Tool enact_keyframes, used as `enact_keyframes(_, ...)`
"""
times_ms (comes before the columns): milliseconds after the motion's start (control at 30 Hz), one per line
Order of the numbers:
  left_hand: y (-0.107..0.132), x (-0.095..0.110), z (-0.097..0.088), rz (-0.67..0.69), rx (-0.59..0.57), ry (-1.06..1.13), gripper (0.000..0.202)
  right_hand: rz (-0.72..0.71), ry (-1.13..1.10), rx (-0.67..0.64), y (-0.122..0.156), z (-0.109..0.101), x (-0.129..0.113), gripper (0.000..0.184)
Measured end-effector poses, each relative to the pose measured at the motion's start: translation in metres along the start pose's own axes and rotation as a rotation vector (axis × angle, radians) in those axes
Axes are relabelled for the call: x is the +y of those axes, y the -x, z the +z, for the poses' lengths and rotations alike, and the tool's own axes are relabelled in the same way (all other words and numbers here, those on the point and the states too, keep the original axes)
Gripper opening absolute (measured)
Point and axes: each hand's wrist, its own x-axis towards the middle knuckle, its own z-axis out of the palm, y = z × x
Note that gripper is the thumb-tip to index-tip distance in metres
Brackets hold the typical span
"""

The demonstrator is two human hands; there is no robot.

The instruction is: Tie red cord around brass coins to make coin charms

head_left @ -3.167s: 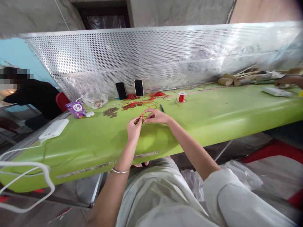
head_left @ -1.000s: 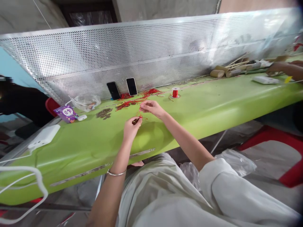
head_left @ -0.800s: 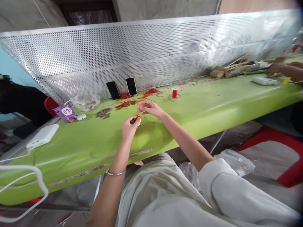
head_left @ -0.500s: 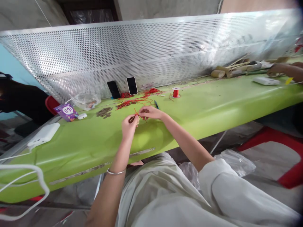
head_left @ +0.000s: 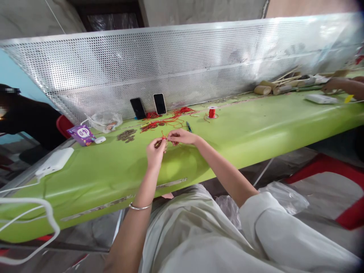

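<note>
My left hand (head_left: 155, 149) and right hand (head_left: 180, 136) pinch a red cord (head_left: 164, 137) between fingertips, above the green table (head_left: 256, 129). Plastic bag (head_left: 105, 121) near the phones (head_left: 159, 104); contents unclear.

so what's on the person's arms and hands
Both hands are bare, no gloves, no visible rings. The left hand has a thin silver bangle on that arm. Above the right hand the forearm is uncovered up to a loose off-white sleeve at the elbow.

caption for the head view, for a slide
Left hand and right hand pinch a red cord together above a green table; coins and a red spool beyond.
</note>
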Motion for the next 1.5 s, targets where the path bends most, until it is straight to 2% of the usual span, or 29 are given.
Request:
enact_keyframes(833, 0.001, 0.0008, -0.0006, 0.002, 0.011, -0.006, 0.025, 0.019, 0.152, 0.048, 0.0039, -0.0029, -0.007, 0.022)
enact_keyframes(1167, 0.0015, 0.0016, -0.0002, 0.007, 0.017, -0.015, 0.025, 0.022, 0.159, 0.06, 0.0002, -0.0056, 0.0019, 0.018)
enact_keyframes(1500, 0.0005, -0.0015, -0.0013, 0.017, 0.021, -0.014, 0.024, 0.021, 0.191, 0.11, 0.0011, -0.0042, 0.001, 0.013)
